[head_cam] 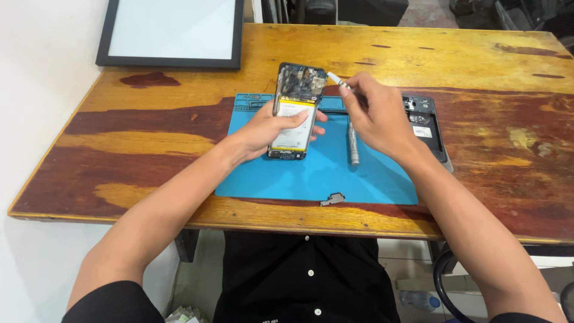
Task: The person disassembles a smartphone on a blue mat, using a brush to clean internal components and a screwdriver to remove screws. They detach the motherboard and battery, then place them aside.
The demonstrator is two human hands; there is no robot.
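Note:
My left hand holds an opened phone tilted up over the blue work mat; its circuit board and white battery face me. My right hand grips a slim white-tipped tool, whose tip points at the phone's upper right corner. A silver screwdriver lies on the mat just below my right hand.
The phone's black back cover rests at the mat's right edge. A small metal bracket sits at the mat's front edge. A black-framed white board lies at the wooden table's far left corner.

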